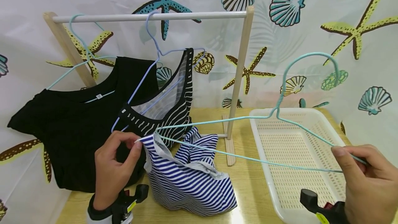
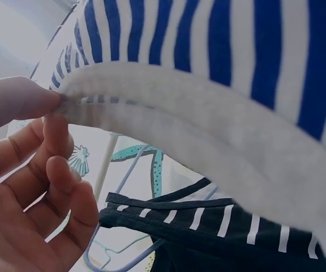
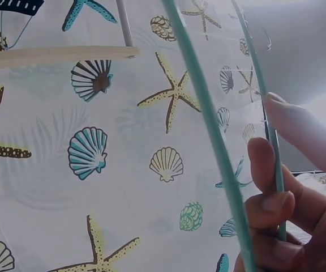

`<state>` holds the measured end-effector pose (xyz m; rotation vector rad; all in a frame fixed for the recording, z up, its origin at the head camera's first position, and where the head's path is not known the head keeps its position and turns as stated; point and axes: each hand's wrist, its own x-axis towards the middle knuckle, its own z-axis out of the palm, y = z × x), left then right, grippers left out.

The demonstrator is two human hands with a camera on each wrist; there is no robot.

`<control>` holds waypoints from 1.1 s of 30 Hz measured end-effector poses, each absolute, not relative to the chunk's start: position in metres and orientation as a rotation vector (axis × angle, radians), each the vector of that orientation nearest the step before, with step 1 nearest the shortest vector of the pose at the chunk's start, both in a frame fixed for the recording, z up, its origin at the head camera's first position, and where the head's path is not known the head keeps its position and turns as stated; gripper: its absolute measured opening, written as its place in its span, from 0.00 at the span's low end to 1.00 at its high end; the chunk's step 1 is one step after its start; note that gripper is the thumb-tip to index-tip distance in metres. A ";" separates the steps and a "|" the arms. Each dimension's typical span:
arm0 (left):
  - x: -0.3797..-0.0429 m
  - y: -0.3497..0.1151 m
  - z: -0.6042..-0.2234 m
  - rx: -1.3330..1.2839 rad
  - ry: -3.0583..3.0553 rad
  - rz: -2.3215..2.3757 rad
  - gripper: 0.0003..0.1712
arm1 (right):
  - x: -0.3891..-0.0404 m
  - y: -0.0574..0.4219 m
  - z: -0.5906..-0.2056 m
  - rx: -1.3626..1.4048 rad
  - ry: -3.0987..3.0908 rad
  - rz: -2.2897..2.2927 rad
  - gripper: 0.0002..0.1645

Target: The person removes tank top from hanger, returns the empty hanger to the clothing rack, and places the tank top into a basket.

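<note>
My left hand [image 1: 116, 165] pinches the shoulder edge of a blue-and-white striped shirt [image 1: 189, 189] between thumb and forefinger. In the left wrist view that pinch lies on the pale trim [image 2: 151, 116], the other fingers loosely curled below. A mint-green hanger [image 1: 230, 120] reaches across, its left end at the shirt's shoulder and neck opening. My right hand [image 1: 368, 179] grips the hanger's other end, its hook pointing up. The right wrist view has fingers around one green bar [image 3: 276, 164]. Below the pinched shoulder, the shirt hangs in folds close over the table.
A wooden rack with a white rail [image 1: 202, 16] stands behind. From it hang a black T-shirt [image 1: 84, 134] on a mint hanger and a black-and-white striped top [image 1: 177, 120] on a lilac hanger [image 1: 149, 72]. A white perforated basket [image 1: 264, 148] sits on the wooden table [image 1: 245, 189] at right.
</note>
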<state>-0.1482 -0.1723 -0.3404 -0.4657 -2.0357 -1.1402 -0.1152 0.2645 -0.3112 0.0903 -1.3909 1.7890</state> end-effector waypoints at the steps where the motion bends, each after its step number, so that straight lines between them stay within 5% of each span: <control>1: -0.148 -0.172 -0.340 -0.463 -2.038 -1.141 0.11 | -0.115 0.266 -0.312 0.066 -1.382 1.788 0.09; 33: -0.153 -0.136 -0.349 -0.795 -2.353 -1.280 0.18 | -0.121 0.259 -0.314 0.114 -1.186 1.828 0.09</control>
